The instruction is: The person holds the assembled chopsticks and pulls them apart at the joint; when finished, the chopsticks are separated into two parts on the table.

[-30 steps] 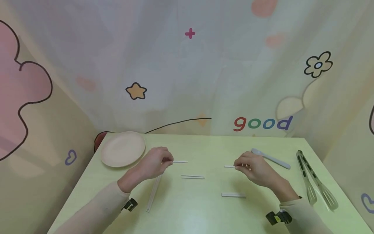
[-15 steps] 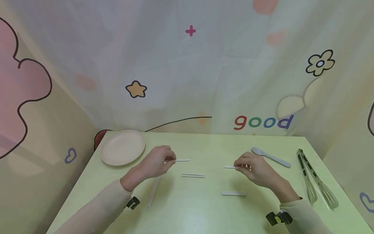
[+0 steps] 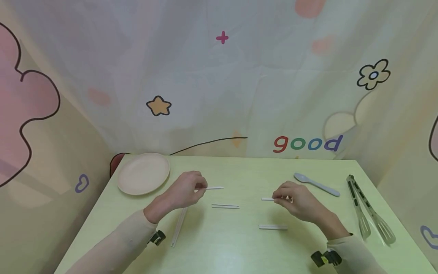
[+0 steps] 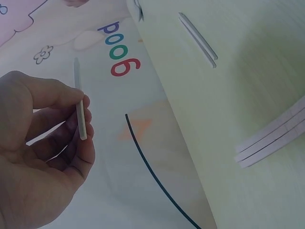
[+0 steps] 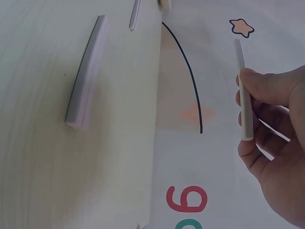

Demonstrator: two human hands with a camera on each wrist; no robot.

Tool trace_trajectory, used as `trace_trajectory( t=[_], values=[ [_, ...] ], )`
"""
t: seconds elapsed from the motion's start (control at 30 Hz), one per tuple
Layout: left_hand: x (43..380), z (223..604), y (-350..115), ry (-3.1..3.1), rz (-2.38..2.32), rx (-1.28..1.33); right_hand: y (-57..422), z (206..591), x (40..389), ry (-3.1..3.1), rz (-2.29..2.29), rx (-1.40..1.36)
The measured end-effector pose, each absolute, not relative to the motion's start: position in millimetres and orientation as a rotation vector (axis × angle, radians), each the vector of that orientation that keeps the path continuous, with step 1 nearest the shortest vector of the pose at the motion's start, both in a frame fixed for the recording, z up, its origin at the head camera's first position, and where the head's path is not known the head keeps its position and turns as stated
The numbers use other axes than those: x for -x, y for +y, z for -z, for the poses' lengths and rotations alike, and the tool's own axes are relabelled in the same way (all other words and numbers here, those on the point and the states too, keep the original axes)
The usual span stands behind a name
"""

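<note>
My left hand (image 3: 181,190) pinches a thin white chopstick half (image 4: 76,76) between thumb and fingers, its tapered end pointing right in the head view. Opposite it, my right hand (image 3: 299,201) pinches a thicker, square-ended white chopstick half (image 5: 246,114), which points left. A gap lies between the two pieces, and both are held above the table. Below them rest a pair of thin chopstick halves (image 3: 226,206) in the middle and a pair of thick halves (image 3: 273,227) nearer the right. A pair of full-length chopsticks (image 3: 178,228) lies slanted under my left wrist.
A round pale plate (image 3: 143,175) sits at the back left of the table (image 3: 222,251). Behind my right hand lies a grey-blue spoon (image 3: 318,185). Metal tongs (image 3: 369,211) with dark handles lie along the right side. A printed curtain (image 3: 205,76) hangs behind the table.
My left hand has moved a little to the right with its thin chopstick half. My right hand has come slightly nearer and left with the thick one. The things on the table stay put.
</note>
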State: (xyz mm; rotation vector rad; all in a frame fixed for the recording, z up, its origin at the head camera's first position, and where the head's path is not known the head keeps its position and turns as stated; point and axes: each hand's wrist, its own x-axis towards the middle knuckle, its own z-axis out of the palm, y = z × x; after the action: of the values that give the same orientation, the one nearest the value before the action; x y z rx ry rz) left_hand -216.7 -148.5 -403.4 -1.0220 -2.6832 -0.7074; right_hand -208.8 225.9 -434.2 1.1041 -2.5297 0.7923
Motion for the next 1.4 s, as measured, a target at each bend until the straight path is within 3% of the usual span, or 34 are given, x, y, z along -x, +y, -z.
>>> trace_trajectory(
  t=[1.4],
  values=[
    [242, 434, -125, -2.725, 0.777, 1.043, 224, 474, 194, -2.642, -0.929, -1.156]
  ],
)
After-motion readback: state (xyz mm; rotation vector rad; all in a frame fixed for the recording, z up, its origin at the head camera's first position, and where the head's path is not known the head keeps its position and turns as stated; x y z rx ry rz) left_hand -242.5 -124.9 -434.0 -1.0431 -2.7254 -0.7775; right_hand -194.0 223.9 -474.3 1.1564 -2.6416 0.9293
